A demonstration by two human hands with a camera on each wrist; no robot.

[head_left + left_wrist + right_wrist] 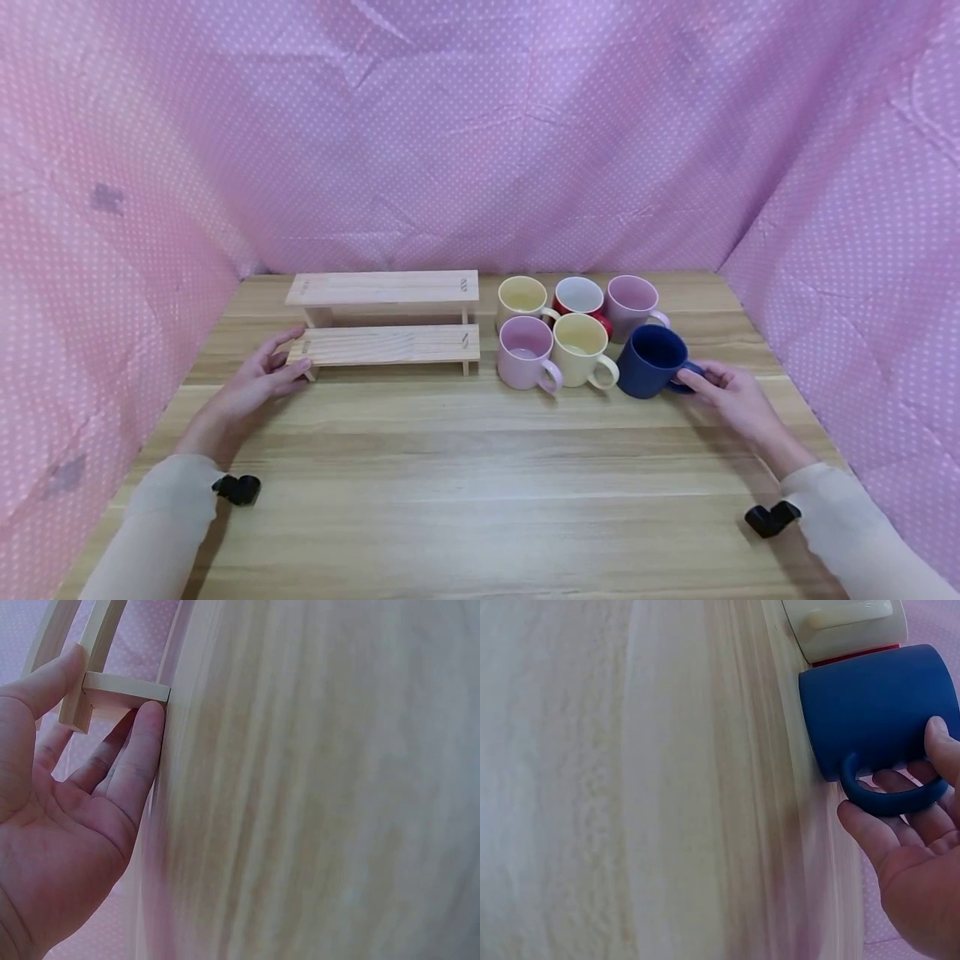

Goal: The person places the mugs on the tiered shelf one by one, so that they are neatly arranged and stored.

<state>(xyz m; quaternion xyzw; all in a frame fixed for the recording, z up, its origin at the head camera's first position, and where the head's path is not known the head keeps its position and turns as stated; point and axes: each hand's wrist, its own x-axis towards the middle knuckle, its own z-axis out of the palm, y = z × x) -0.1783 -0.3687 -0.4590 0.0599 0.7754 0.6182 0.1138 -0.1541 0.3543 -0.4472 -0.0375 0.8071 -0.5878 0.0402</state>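
At the left end of the lower board (386, 344) of a two-level pale wooden shelf (382, 287) is my left hand (258, 379). In the left wrist view its thumb lies against the board's edge, with the fingers by the short leg (126, 688). My right hand (731, 400) holds a dark blue mug (637, 367) by its handle (889, 801). That handle runs between thumb and fingers, and the thumb tip rests near the rim. The mug stands upright at the right end of the front row of mugs, beside a cream mug (576, 364).
A pink mug (517, 367) stands left of the cream one. Behind them are a yellow mug (510, 315), a red mug with a white inside (579, 293) and another pink mug (622, 321). Pink dotted cloth (487, 150) hangs around the wooden table (480, 492).
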